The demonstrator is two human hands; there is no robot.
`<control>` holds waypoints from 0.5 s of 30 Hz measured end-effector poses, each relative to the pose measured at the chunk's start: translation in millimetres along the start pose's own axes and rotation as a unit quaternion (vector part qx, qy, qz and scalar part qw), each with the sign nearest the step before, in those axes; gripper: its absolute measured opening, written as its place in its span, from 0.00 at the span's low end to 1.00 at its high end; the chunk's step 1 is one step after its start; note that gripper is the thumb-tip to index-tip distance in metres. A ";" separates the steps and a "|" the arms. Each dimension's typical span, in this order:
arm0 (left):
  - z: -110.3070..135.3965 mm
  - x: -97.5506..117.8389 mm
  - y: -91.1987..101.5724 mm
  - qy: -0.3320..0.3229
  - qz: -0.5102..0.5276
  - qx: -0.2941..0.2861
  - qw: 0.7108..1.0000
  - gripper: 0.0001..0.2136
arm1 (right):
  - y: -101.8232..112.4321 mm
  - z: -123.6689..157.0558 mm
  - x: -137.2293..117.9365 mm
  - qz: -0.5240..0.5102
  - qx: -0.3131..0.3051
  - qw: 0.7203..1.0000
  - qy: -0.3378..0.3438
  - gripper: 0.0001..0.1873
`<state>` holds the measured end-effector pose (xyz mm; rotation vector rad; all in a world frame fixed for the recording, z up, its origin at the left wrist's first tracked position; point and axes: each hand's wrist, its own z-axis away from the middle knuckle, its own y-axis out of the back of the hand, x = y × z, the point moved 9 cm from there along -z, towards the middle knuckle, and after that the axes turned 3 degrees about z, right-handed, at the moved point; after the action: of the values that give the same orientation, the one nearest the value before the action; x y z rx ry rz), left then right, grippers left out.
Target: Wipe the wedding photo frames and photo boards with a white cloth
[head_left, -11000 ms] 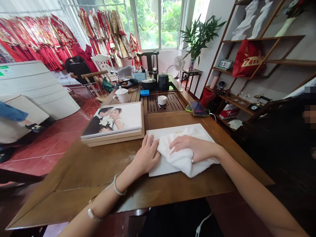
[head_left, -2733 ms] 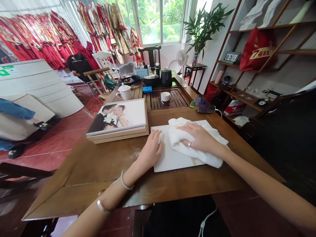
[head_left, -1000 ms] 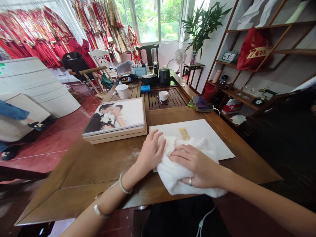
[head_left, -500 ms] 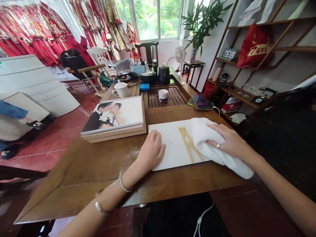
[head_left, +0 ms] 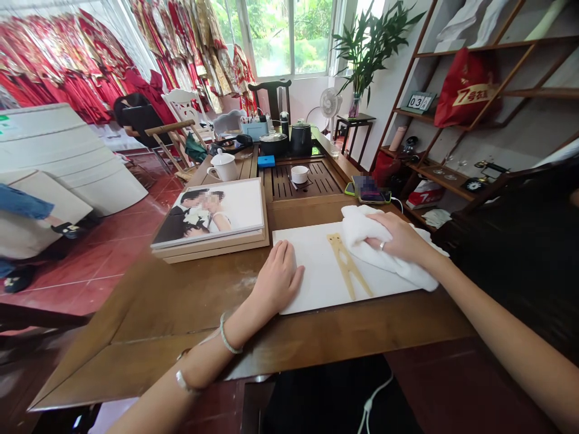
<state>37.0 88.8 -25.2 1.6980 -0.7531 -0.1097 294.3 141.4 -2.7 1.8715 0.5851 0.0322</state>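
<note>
Now | right hand point(head_left: 398, 241) presses white cloth point(head_left: 389, 256) on white board point(head_left: 316, 271); left hand point(head_left: 275, 280) flat, open | calendar point(head_left: 418, 101) reads 03

Photo album point(head_left: 212, 217) beside tea tray point(head_left: 301, 181); phone point(head_left: 368, 193) near.

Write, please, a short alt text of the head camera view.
The right hand presses a white cloth on a white board that the left hand holds flat on a wooden table. A framed photo lies beside it.
</note>
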 end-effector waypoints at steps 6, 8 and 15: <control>-0.5 0.1 -0.5 0.008 -0.005 -0.011 1.000 0.24 | 19.9 61.7 -20.1 -0.020 -0.046 0.998 0.026 0.24; -0.5 0.9 0.6 0.003 -0.004 -0.008 1.000 0.24 | 25.3 77.4 -21.0 -0.040 -0.063 0.997 0.030 0.25; -1.7 0.5 -1.5 0.019 -0.006 -0.030 0.999 0.24 | 23.4 64.0 -2.1 -0.049 -0.081 0.995 -0.010 0.27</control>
<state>38.8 90.1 -25.9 1.6425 -0.7048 -0.1062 320.3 78.5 -5.7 1.6830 0.6410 -0.0024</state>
